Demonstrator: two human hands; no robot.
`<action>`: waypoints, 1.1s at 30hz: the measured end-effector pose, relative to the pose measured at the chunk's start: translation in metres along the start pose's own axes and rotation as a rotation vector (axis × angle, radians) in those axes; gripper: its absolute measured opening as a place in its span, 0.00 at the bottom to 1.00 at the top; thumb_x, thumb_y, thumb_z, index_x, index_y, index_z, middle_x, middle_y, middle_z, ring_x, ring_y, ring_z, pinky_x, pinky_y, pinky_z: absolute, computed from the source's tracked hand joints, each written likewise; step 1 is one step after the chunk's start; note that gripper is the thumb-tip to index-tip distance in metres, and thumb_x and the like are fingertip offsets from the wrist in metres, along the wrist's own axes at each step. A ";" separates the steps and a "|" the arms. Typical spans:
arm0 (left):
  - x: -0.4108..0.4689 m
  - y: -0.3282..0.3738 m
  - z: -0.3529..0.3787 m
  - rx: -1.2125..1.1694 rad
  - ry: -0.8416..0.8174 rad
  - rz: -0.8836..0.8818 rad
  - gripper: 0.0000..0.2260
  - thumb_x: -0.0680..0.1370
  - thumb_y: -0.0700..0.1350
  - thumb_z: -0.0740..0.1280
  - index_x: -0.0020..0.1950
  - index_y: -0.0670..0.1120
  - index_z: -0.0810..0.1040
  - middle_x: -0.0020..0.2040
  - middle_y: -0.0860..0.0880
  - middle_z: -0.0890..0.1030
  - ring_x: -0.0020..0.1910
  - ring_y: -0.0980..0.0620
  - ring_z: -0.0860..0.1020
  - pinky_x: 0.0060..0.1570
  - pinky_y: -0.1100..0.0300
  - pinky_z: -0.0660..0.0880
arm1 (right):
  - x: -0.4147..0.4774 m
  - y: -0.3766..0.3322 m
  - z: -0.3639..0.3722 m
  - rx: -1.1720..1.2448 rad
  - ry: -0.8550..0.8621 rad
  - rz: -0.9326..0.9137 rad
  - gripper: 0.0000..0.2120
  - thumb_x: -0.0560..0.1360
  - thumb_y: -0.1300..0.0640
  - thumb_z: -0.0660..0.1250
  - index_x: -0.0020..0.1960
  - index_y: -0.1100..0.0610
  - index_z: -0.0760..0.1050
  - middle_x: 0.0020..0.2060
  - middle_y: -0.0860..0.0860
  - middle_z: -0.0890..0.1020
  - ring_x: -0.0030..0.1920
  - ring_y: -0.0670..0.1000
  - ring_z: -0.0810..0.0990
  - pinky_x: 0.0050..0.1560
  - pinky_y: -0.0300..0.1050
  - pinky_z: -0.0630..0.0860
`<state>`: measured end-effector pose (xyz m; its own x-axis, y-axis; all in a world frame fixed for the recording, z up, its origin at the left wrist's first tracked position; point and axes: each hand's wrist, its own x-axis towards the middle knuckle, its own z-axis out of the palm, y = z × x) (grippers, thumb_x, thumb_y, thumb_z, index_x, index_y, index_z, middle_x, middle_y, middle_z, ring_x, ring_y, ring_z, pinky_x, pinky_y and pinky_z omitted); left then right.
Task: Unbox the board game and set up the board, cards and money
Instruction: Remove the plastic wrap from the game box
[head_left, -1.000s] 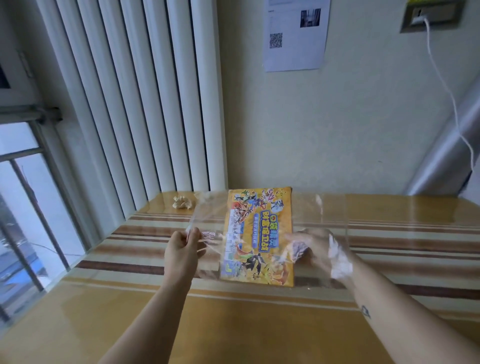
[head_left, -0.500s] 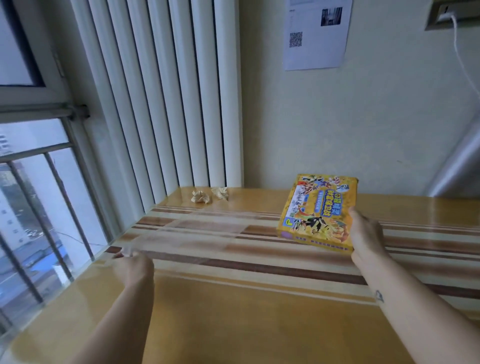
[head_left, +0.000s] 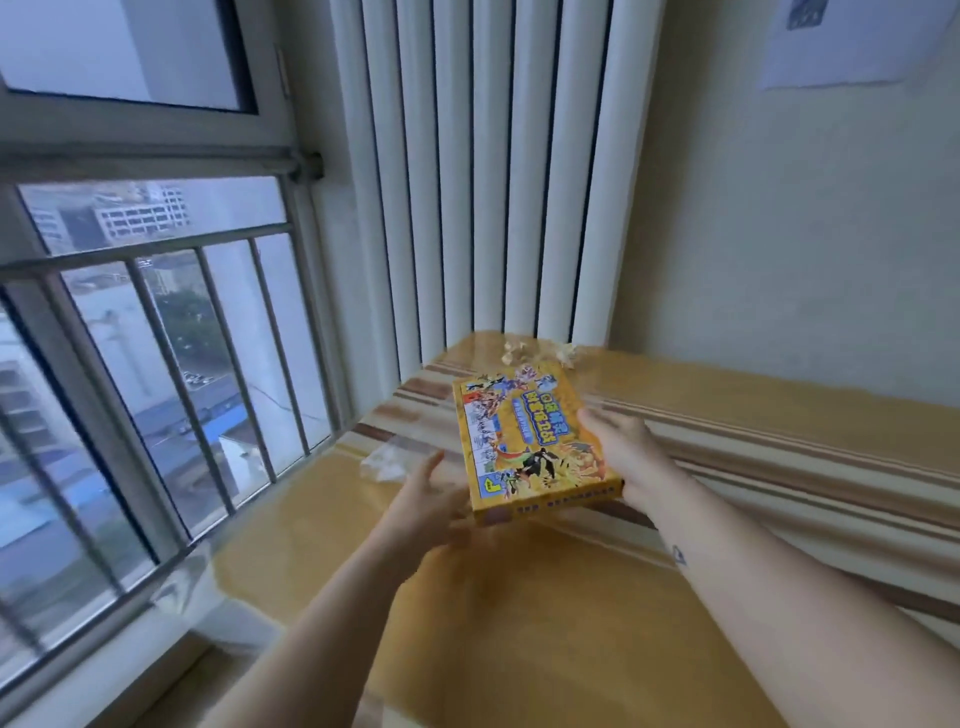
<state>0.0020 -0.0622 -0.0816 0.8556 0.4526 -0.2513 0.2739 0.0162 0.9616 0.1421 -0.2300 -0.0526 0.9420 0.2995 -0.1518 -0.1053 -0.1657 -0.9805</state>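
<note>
One big window (head_left: 156, 338) is left of the box (head_left: 530, 441); one white radiator (head_left: 493, 182) stands behind the box; one yellow table (head_left: 571, 649) with brown stripes is under it; the one box is yellow with cartoon pictures, tilted, held just over the table; two hands are at it; the right hand (head_left: 628, 452) grips its right edge, thumb on top; the left hand (head_left: 426, 504) is at its near left corner, fingers straight, too blurry to tell if it touches; one clear wrap (head_left: 387, 462) lies left of the box; two small paper balls (head_left: 514, 352) sit just behind it.

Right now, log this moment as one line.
game box: closed | right hand: grips right edge | left hand: fingers straight, at near-left corner | clear wrapper: on table
</note>
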 end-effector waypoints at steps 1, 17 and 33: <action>-0.006 0.002 -0.008 0.023 -0.076 -0.025 0.27 0.79 0.37 0.63 0.75 0.50 0.58 0.56 0.42 0.77 0.45 0.48 0.79 0.44 0.55 0.78 | 0.004 0.004 0.008 -0.030 -0.034 0.018 0.15 0.79 0.51 0.64 0.62 0.55 0.75 0.50 0.55 0.83 0.47 0.57 0.82 0.54 0.55 0.78; 0.021 -0.015 -0.009 1.017 -0.166 0.348 0.52 0.59 0.79 0.58 0.77 0.59 0.44 0.77 0.55 0.42 0.76 0.51 0.42 0.73 0.50 0.48 | 0.041 0.003 -0.005 -0.561 -0.414 0.032 0.15 0.81 0.51 0.59 0.62 0.56 0.77 0.47 0.54 0.85 0.42 0.51 0.83 0.50 0.45 0.78; 0.022 -0.024 -0.002 0.920 -0.030 0.310 0.47 0.63 0.74 0.61 0.77 0.59 0.50 0.73 0.52 0.62 0.71 0.50 0.62 0.67 0.56 0.61 | -0.017 0.023 -0.053 0.090 -0.117 0.194 0.06 0.79 0.60 0.63 0.54 0.61 0.74 0.56 0.53 0.76 0.59 0.52 0.73 0.62 0.50 0.67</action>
<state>0.0129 -0.0511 -0.1098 0.9550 0.2961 -0.0162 0.2599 -0.8094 0.5267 0.1404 -0.2882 -0.0663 0.8586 0.3778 -0.3465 -0.3137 -0.1475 -0.9380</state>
